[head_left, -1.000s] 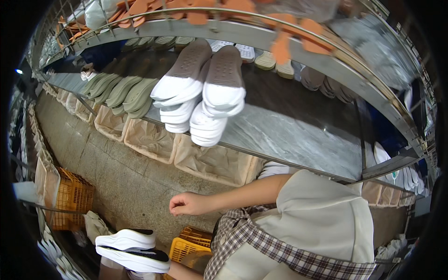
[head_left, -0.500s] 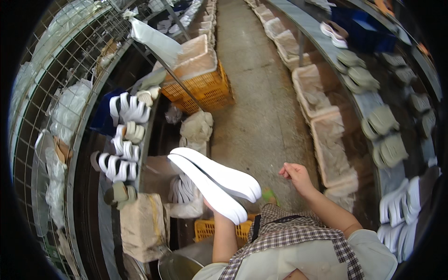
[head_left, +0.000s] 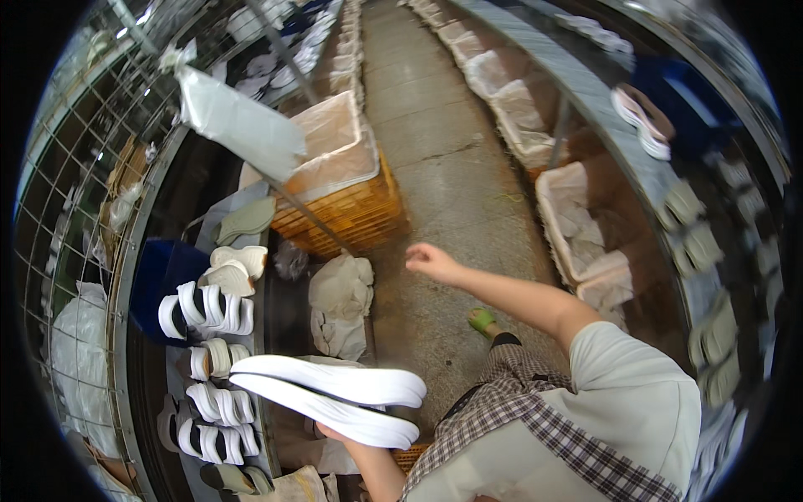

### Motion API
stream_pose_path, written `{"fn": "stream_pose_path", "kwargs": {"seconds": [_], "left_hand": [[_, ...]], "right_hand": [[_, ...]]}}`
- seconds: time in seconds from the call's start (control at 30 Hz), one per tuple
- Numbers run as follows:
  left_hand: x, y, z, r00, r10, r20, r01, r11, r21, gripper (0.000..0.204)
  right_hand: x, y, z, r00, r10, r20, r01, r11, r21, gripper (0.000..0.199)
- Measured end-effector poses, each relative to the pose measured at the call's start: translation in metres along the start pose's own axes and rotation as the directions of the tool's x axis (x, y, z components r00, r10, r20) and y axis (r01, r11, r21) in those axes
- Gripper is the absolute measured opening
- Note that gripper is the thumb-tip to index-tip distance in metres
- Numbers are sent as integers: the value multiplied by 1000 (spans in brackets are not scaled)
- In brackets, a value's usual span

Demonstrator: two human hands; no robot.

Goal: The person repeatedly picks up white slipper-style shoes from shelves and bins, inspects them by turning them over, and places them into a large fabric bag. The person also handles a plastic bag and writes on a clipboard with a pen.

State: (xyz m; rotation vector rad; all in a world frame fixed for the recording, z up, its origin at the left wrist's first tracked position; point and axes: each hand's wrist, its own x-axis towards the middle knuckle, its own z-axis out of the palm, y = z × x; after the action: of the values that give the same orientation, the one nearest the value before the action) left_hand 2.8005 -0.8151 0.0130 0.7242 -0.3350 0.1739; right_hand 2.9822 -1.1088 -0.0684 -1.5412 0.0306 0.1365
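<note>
A pair of white shoe soles point(head_left: 326, 393) lies side by side across my left hand point(head_left: 332, 432), which grips them from below. Most of that hand is hidden under the lower sole. My right hand point(head_left: 431, 262) is held out over the aisle, fingers curled loosely together, with nothing visible in it. Beside the held soles, on the left shelf, stand rows of white and black soles point(head_left: 211, 309), with cream ones point(head_left: 237, 268) and a grey-green one point(head_left: 247, 217) farther along.
An orange crate point(head_left: 351, 205) with a lined basket point(head_left: 335, 142) stands ahead left, below a metal bar with a hanging plastic sheet point(head_left: 238, 117). Lined baskets point(head_left: 577, 217) edge the right of the aisle, under a shelf holding soles point(head_left: 644, 121). Wire mesh point(head_left: 71, 209) stands at left.
My view has shifted and turned left. The soles in my left hand now lie lower and farther left. My right arm has reached forward and left across the aisle.
</note>
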Motion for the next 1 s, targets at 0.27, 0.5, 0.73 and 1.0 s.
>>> {"fn": "stream_pose_path", "kwargs": {"seconds": [0.27, 0.5, 0.73, 1.0], "left_hand": [[94, -34, -10, 893, 129, -432, -98, 991, 93, 55], [156, -59, 11, 826, 238, -510, -200, 971, 129, 54], [178, -84, 21, 908, 201, -368, -231, 972, -38, 54], [172, -84, 47, 723, 96, -685, -61, 995, 75, 63]], "right_hand": [[340, -70, 20, 993, 117, 19, -119, 982, 148, 78], [514, -122, 70, 961, 128, 246, -276, 537, 797, 73], [461, -77, 53, 905, 366, 216, -425, 779, 461, 47], [547, -133, 93, 894, 88, 439, -357, 732, 580, 49]]}}
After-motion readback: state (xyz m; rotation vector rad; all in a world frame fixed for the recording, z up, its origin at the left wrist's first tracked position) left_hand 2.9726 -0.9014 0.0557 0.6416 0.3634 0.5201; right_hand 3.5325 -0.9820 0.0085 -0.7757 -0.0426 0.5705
